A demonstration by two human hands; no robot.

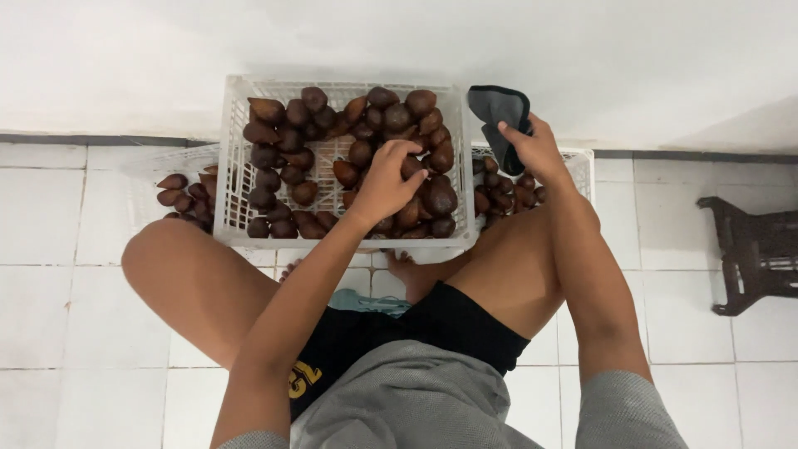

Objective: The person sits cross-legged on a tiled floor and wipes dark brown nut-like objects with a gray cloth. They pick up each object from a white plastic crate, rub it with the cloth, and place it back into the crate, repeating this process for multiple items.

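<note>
Fruit [349, 154], brown and scaly, fills the white crate [234, 158] that stands on the tiled floor [75, 316] against the wall [399, 41], just in front of the seated person's crossed legs. Largest in view, the wall is plain and matte; the floor is glossy white tile with grey grout. The crate is stiff moulded plastic with a slotted lattice, so the pile shows through its sides. Two lower baskets flank it: a left basket [158, 158] with a few fruit and a right basket [579, 162] with more, both partly hidden. A dark plastic stool [752, 249] lies well apart at the right.

Each fruit is teardrop-shaped, broad at one end and pointed at the other, with a dry, rough skin. It probably handles as light, firm and non-slippery, though the scales may prick; a grip round the broad belly, away from the tip, seems safest.

Left hand [386, 179]: fingers curled down over one fruit on the right of the pile, closing on it. Right hand [536, 150]: raised above the right basket, pinching a soft, folded grey cloth [497, 112] between thumb and fingers.
</note>
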